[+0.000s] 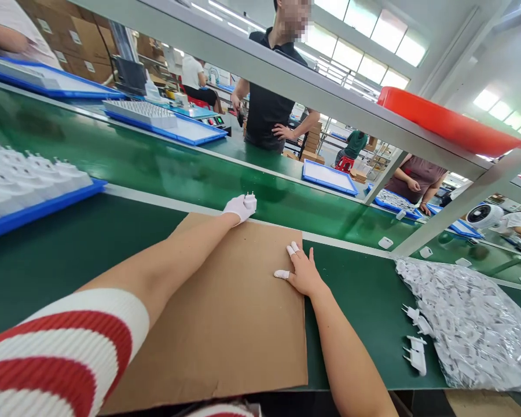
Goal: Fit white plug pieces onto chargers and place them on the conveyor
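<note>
Here, left to right. Blue plastic tray point(47, 202) of white plug parts: far left edge of the dark green counter point(69, 249), well apart from both hands. Left hand point(239, 207), in a white glove: stretched to the counter's far edge, beside the glossy green conveyor belt point(178, 174); fingers closed round a small white plastic charger plug point(249, 201), prongs pointing up, so the piece sits in this hand rather than the other. Flat brown cardboard sheet point(234, 313): under both forearms at counter centre. Right hand point(303, 272), bare with white finger cots: fingers spread flat on the sheet's far right corner, holding nothing. Loose white two-prong plug pieces point(415, 341): right of that hand, prongs pointing left towards it, just beside a crinkled silvery bag of parts point(473, 324) at the right edge.
</note>
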